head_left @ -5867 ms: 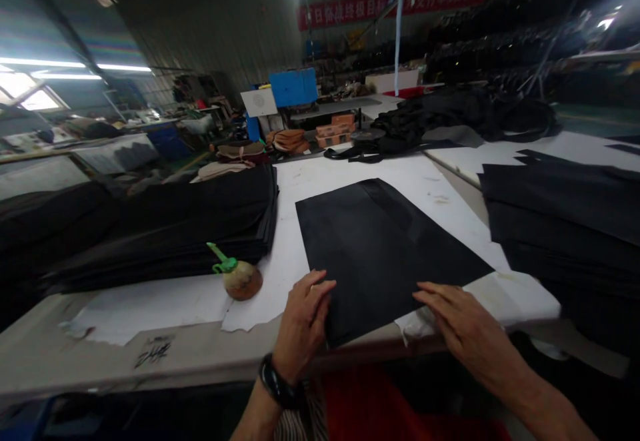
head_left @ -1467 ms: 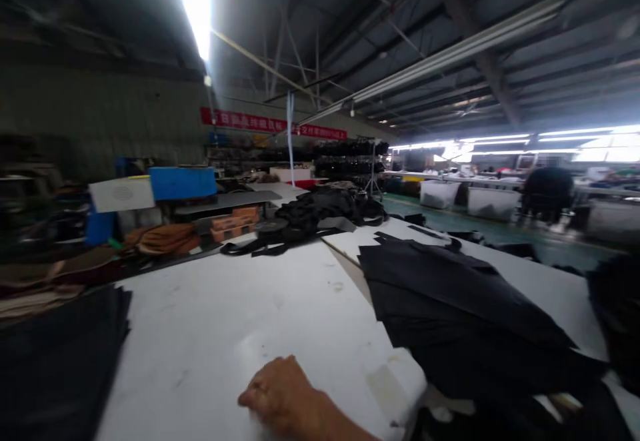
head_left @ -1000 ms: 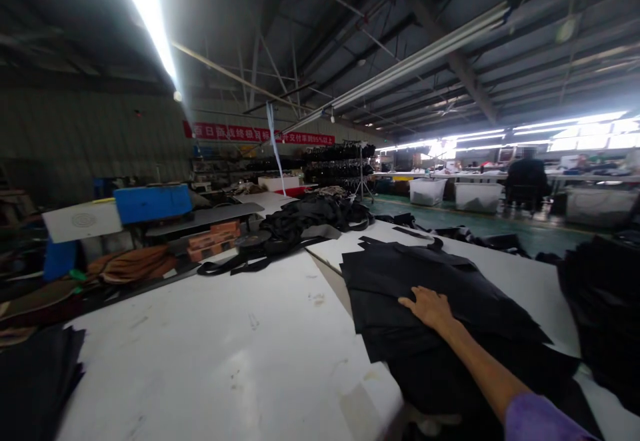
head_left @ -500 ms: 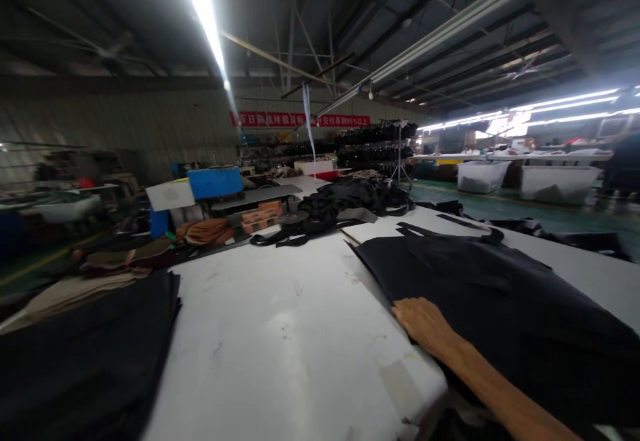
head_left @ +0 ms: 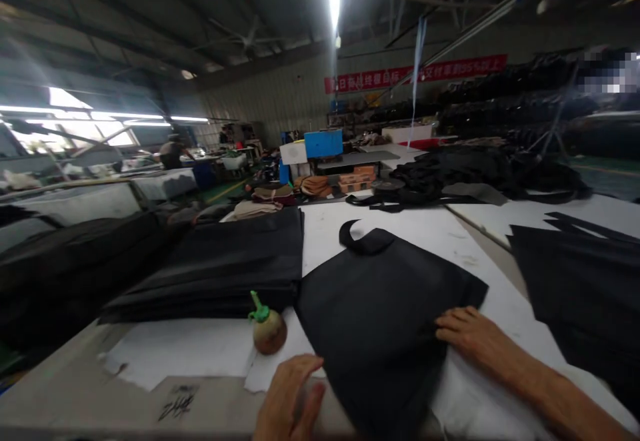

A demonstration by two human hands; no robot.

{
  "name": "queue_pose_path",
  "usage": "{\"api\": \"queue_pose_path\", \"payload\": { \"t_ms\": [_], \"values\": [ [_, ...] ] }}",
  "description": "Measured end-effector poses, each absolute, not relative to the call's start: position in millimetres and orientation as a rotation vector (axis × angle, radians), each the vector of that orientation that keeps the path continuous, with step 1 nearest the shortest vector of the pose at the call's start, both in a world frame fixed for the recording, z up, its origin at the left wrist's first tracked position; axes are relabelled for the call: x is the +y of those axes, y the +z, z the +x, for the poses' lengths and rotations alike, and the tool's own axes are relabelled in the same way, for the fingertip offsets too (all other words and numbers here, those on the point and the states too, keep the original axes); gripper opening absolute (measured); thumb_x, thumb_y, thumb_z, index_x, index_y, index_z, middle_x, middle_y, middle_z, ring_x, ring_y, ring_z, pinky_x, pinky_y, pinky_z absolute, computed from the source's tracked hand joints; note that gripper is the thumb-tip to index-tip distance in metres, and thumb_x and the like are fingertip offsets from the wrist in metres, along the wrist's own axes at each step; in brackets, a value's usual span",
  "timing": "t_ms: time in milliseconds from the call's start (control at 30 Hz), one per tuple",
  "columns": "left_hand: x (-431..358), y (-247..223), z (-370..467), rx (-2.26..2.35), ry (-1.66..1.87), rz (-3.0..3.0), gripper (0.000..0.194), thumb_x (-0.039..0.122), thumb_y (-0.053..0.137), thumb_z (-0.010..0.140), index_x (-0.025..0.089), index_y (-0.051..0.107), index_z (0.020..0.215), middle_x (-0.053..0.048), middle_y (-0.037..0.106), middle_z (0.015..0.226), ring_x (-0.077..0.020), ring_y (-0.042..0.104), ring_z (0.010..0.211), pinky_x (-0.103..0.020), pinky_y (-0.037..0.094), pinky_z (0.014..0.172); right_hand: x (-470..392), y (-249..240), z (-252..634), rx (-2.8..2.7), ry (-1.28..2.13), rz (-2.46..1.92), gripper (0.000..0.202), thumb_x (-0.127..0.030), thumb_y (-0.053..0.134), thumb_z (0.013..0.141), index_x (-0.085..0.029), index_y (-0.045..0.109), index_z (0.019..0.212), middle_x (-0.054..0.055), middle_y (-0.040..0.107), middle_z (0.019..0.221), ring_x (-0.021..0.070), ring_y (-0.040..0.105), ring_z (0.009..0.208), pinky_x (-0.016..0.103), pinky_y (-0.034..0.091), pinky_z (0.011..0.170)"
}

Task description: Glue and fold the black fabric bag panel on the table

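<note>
A black fabric piece (head_left: pixel 375 301) with a curved strap (head_left: pixel 365 241) at its far end lies on the white table (head_left: pixel 330 231). My right hand (head_left: pixel 467 334) grips its right edge, the fingers bent over the cloth. Close to the lower left edge of the same piece, my left hand (head_left: pixel 293 394) holds nothing, its thumb apart from the fingers. Just beyond the left hand stands a round brownish bottle with a green nozzle (head_left: pixel 269 328).
A stack of black fabric (head_left: pixel 220 261) lies to the left and more black pieces (head_left: pixel 575 288) to the right. Farther back are a heap of black straps (head_left: pixel 470 168), orange-brown boxes (head_left: pixel 357 178) and a blue bin (head_left: pixel 323 143).
My view has swung left and down. My right hand has moved from the pile on the right, and a black piece now lies in front of me. My left hand has come into view.
</note>
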State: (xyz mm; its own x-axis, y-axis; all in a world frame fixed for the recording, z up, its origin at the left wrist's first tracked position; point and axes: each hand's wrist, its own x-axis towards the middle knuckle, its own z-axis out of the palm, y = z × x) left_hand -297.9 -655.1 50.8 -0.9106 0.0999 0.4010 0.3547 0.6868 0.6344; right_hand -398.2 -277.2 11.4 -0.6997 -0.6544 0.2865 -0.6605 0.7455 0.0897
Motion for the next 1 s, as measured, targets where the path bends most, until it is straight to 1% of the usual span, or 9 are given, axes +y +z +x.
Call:
{"api": "queue_pose_path", "payload": {
  "t_ms": [100,233,300,400,533,667,767,867,1000],
  "values": [
    [-636.8,40.9,-313.4,-2.711,-0.638,-0.594,0.032,0.031,0.05,0.087,0.027,0.058,0.117,-0.007,0.057,0.127,-0.0259,0.049,0.121,-0.047,0.044,0.099,-240.2,11.8,-421.9,-2.671,-0.094,0.81,0.044,-0.004,0.038,0.077,-0.031,0.067,0.096,0.004,0.068,0.107,0.0263,0.061,0.096,0.042,0.045,0.075],
    [-604.9,38.6,-314.8,-2.96,-0.537,-0.733,0.036,0.035,0.049,0.088,0.027,0.053,0.122,-0.007,0.054,0.13,-0.0284,0.044,0.125,-0.057,0.032,0.105,-217.6,12.6,-436.1,-2.685,-0.134,0.575,0.047,-0.009,0.03,0.079,-0.022,0.068,0.104,0.017,0.062,0.117,0.0334,0.062,0.093,0.047,0.044,0.068],
    [-596.5,38.6,-309.6,-2.988,-0.571,-0.735,0.037,0.037,0.049,0.088,0.027,0.051,0.124,-0.008,0.052,0.132,-0.0284,0.043,0.126,-0.057,0.03,0.106,-220.4,12.5,-432.4,-2.699,-0.08,0.521,0.045,-0.016,0.029,0.084,-0.02,0.065,0.11,0.018,0.058,0.123,0.033,0.062,0.095,0.046,0.046,0.069],
    [-604.6,37.0,-304.0,-2.871,-0.655,-0.703,0.034,0.03,0.049,0.088,0.028,0.052,0.122,-0.007,0.052,0.131,-0.0256,0.045,0.124,-0.052,0.034,0.105,-232.3,7.3,-418.6,-2.726,0.047,0.56,0.04,-0.034,0.035,0.088,-0.024,0.06,0.117,0.01,0.057,0.126,0.0291,0.059,0.103,0.045,0.049,0.077],
    [-652.3,38.5,-310.4,-2.406,-0.857,-0.078,0.027,0.033,0.043,0.09,0.022,0.054,0.112,-0.009,0.056,0.118,-0.0233,0.052,0.113,-0.046,0.043,0.098,-242.1,-8.1,-392.8,-2.683,0.202,0.575,0.04,-0.046,0.039,0.087,-0.024,0.064,0.11,0.009,0.06,0.122,0.027,0.058,0.105,0.045,0.047,0.085],
    [-699.3,47.4,-330.7,-2.236,-0.913,0.468,0.072,0.054,0.054,0.077,0.011,0.034,0.132,-0.018,0.042,0.129,-0.031,0.045,0.118,-0.05,0.041,0.098,-252.3,-18.5,-359.5,-2.712,0.252,0.585,0.041,-0.045,0.038,0.089,-0.022,0.064,0.111,0.01,0.06,0.122,0.026,0.058,0.108,0.045,0.045,0.089],
    [-713.1,51.1,-347.6,-2.393,-0.991,0.505,0.089,0.06,0.058,0.069,0.008,0.028,0.135,-0.02,0.042,0.13,-0.0327,0.045,0.118,-0.049,0.039,0.099,-263.3,-12.8,-343.0,-2.804,0.228,0.564,0.039,-0.043,0.041,0.09,-0.025,0.06,0.118,0.007,0.057,0.128,0.0262,0.053,0.115,0.046,0.043,0.092],
    [-715.2,53.3,-361.1,-2.539,-1.002,0.517,0.085,0.063,0.058,0.065,0.009,0.037,0.128,-0.018,0.05,0.122,-0.033,0.051,0.112,-0.048,0.041,0.097,-266.7,0.3,-347.5,-2.891,0.232,0.573,0.035,-0.039,0.044,0.09,-0.027,0.058,0.12,0.005,0.055,0.13,0.0259,0.05,0.118,0.046,0.041,0.093],
    [-714.7,57.1,-369.6,-2.69,-0.937,0.529,0.063,0.065,0.055,0.06,0.016,0.053,0.099,-0.012,0.062,0.095,-0.0348,0.06,0.093,-0.05,0.046,0.086,-254.3,15.7,-369.0,-2.906,0.255,0.536,0.032,-0.036,0.046,0.09,-0.03,0.059,0.119,0.003,0.052,0.133,0.0248,0.047,0.121,0.045,0.037,0.096]
  ]
}}
